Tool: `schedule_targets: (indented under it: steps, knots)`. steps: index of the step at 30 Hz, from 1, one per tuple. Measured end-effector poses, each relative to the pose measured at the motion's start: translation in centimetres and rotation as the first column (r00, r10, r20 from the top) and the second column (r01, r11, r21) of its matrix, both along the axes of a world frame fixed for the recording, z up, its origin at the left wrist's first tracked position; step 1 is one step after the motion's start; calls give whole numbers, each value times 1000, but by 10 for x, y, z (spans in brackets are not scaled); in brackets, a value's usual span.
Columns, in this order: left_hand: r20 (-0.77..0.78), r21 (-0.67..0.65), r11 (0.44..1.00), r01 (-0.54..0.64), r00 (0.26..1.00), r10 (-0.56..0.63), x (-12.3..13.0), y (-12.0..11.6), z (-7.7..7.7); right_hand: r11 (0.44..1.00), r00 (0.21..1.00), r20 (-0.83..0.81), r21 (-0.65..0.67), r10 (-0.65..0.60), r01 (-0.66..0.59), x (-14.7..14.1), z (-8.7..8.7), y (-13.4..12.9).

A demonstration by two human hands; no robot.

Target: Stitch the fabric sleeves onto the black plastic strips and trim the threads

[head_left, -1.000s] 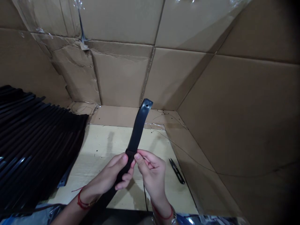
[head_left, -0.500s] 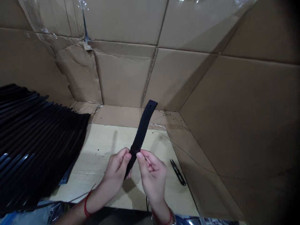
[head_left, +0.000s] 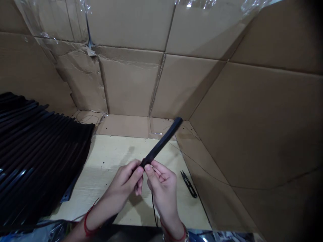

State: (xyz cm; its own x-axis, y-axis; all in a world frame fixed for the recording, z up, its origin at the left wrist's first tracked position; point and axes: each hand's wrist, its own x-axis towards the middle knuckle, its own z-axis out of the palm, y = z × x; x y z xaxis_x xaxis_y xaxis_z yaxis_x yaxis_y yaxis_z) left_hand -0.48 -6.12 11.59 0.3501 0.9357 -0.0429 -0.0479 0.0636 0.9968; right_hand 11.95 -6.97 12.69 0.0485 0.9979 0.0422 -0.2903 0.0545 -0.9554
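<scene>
A long black strip slants up and to the right from between my hands, its narrow side turned toward me. My left hand is closed round its lower part, thumb on top. My right hand pinches at the strip just beside the left thumb, its other fingers curled. A thin black cord hangs below my right hand. To the right, black thread snips lie on the pale board.
Many black strips are piled at the left. Cardboard walls stand behind and at the right. A thin thread runs across the right side. Plastic bags show along the near edge.
The strip has tilted further right and turned from its broad face to its narrow side. Both hands still hold it, close together. The view has shifted slightly.
</scene>
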Motion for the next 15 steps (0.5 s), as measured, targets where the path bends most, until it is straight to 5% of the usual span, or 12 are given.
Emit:
schedule_targets:
  steps: [3, 8, 11, 15]
  knots:
    - [-172, 164, 969, -184, 962, 212, 4, -3, 0, 999, 999, 22, 21, -47, 46, -6, 3, 1]
    - [-24, 85, 978, -189, 981, 192, 3, -8, 4, 996, 998, -41, 86, 43, -39, -9, -4, -1]
    - [200, -42, 998, -49, 978, 56, -2, -5, 4, 986, 978, -136, 71, 158, -150, -6, -11, -1]
    - [454, -167, 958, 232, 881, -134, -7, 7, -3, 961, 947, -166, 83, 274, -263, 2, -12, 6]
